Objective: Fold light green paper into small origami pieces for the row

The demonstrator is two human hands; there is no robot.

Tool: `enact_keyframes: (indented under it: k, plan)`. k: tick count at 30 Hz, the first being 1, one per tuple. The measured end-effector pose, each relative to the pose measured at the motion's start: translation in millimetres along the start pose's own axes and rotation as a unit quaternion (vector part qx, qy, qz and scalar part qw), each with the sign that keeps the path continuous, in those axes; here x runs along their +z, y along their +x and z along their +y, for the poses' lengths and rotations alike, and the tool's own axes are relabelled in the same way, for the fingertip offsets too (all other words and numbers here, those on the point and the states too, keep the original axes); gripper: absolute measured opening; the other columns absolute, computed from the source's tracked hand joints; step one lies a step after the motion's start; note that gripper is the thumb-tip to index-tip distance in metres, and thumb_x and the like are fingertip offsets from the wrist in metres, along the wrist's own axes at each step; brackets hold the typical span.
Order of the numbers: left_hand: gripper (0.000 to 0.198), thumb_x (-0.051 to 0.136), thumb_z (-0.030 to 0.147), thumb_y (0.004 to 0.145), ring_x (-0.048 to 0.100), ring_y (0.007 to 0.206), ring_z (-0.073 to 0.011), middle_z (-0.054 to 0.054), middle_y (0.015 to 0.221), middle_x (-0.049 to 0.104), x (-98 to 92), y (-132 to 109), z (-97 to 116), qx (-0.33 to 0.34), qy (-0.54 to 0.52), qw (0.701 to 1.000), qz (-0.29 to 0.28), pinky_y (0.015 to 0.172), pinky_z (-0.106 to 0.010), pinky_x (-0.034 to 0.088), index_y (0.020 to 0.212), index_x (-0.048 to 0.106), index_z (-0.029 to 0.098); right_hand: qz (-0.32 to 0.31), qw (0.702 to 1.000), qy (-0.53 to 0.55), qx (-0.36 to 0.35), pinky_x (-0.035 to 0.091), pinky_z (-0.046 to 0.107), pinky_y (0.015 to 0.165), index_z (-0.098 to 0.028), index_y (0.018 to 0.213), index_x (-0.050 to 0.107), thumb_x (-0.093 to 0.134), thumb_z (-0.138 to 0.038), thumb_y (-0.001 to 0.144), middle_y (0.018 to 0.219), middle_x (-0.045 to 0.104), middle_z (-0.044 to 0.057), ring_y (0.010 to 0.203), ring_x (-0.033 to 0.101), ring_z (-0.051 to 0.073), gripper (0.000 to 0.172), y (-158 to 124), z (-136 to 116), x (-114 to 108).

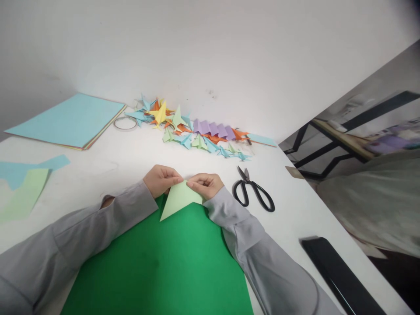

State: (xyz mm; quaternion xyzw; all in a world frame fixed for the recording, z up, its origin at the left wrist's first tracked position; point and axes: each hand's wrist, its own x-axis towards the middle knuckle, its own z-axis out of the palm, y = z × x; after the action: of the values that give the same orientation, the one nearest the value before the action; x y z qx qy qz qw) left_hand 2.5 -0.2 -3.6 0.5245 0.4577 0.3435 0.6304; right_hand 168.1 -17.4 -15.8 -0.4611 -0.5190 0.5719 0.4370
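Between my two hands is a pale green piece of folded paper (180, 198), its pointed lower left corner hanging over a large green sheet (164, 262). My left hand (160, 180) pinches the paper's top edge between thumb and finger. Close beside it, my right hand (207, 186) also grips the paper, thumb on the near face. Fingers behind the paper are hidden. Black-handled scissors (252, 189) lie to the right of my right hand, blades partly spread.
Folded paper shapes (197, 131) in several colours line the wall. A stack of coloured paper (68, 120) and a tape roll (125, 123) sit at back left. Cut paper scraps (28, 192) lie left. A long black object (341, 275) rests by the right table edge.
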Motion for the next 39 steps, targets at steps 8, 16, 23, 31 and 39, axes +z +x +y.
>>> enact_keyframes:
  k: [8,16,23,31,39]
  plan:
    - [0.024,0.069,0.034,0.055,0.042,0.039,-0.0065,0.003,0.043,0.052,0.2,-1,-2,0.023,-0.018,0.999,0.022,0.038,-0.02,0.032,0.058,0.06,0.011,0.019,1.0,-0.004,-0.023,0.038,0.021,0.044,-0.015,0.059,0.065,0.077,-0.033,0.052,0.049,0.06,-0.002,0.044,0.049,0.008,0.023,1,0,0]
    - [0.024,0.062,0.034,0.063,0.036,0.039,-0.005,0.004,0.041,0.045,-2.0,1,-3,0.077,0.087,0.993,-0.009,0.038,-0.019,0.027,0.059,0.062,0.01,0.027,0.997,-0.063,-0.034,0.022,0.02,0.037,-0.013,0.058,0.063,0.07,-0.043,0.058,0.037,0.042,-0.006,0.036,0.031,0.004,0.03,4,7,-2]
    - [0.025,0.063,0.036,0.062,0.038,0.04,-0.0053,0.004,0.045,0.049,-0.8,0,-6,0.088,0.062,0.993,0.045,0.038,-0.018,0.029,0.061,0.062,0.011,0.054,0.998,0.017,0.005,0.038,0.019,0.037,-0.014,0.057,0.063,0.075,-0.038,0.051,0.045,0.057,-0.002,0.039,0.049,0.008,0.027,3,0,-1]
    - [0.026,0.066,0.037,0.06,0.047,0.043,-0.0077,0.001,0.05,0.057,-1.5,-2,-3,0.074,0.017,0.996,0.05,0.041,-0.02,0.037,0.065,0.064,0.011,0.086,0.994,0.035,0.059,0.049,0.022,0.037,-0.016,0.06,0.061,0.076,-0.039,0.049,0.046,0.057,-0.004,0.039,0.053,0.01,0.03,-2,-9,3]
    - [0.026,0.061,0.035,0.064,0.047,0.044,-0.0087,-0.001,0.047,0.057,-3.1,0,-2,0.082,0.122,0.989,-0.024,0.041,-0.02,0.034,0.061,0.065,0.009,0.047,0.999,-0.024,0.01,0.045,0.021,0.033,-0.016,0.06,0.062,0.075,-0.038,0.051,0.042,0.051,-0.007,0.036,0.046,0.007,0.027,-4,-5,3]
